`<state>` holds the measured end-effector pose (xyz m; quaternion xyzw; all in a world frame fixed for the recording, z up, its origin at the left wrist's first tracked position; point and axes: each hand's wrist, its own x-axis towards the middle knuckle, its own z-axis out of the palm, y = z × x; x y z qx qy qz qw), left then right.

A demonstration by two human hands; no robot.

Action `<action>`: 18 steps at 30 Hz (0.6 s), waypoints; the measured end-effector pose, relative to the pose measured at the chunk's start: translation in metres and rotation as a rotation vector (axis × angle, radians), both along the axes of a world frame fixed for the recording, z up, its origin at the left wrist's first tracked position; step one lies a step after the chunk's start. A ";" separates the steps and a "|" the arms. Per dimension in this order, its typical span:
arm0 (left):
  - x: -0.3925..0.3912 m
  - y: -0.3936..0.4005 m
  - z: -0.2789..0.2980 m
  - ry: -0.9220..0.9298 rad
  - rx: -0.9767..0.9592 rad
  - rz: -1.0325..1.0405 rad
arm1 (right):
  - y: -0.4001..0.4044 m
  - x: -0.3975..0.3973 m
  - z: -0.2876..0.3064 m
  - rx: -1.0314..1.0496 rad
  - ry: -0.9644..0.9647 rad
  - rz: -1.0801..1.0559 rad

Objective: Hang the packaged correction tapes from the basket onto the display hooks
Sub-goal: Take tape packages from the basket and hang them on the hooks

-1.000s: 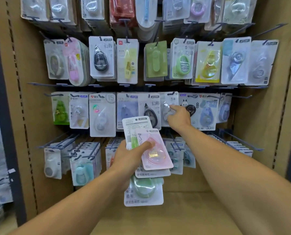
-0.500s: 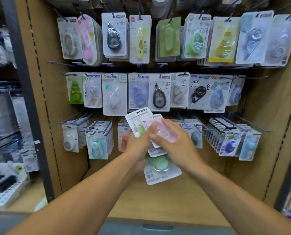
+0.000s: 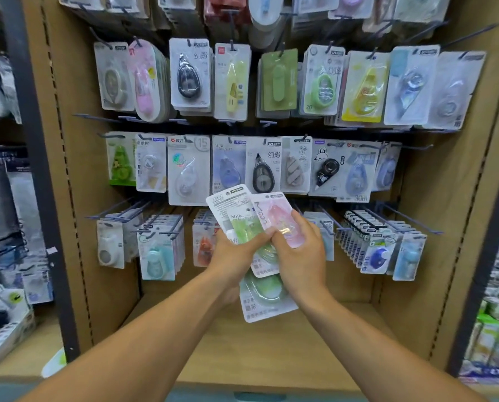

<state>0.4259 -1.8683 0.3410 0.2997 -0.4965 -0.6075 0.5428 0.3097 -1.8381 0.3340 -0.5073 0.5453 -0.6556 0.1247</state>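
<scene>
My left hand point(image 3: 236, 253) grips a fanned stack of packaged correction tapes in front of the display: a white and green "Milk" pack point(image 3: 232, 210) on top, and a larger green pack point(image 3: 267, 303) hanging lowest. My right hand point(image 3: 300, 253) pinches the pink "Moon" pack point(image 3: 277, 216) at the stack's right side, thumb on its front. Both hands meet at the stack, below the middle row of hooks. The basket is out of view.
A brown pegboard point(image 3: 434, 216) carries three rows of hooks loaded with correction tape packs. Long, partly bare hooks point(image 3: 411, 219) stick out at the lower right and lower left point(image 3: 117, 210). A cardboard shelf floor point(image 3: 271, 352) lies below. Neighbouring racks flank both sides.
My right hand came back from the middle hook row to the stack and took hold of the pink pack. The view drew back and tilted down slightly.
</scene>
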 end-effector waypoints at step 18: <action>0.002 -0.024 0.022 -0.118 -0.023 0.053 | -0.044 -0.067 0.078 -0.099 0.345 -0.087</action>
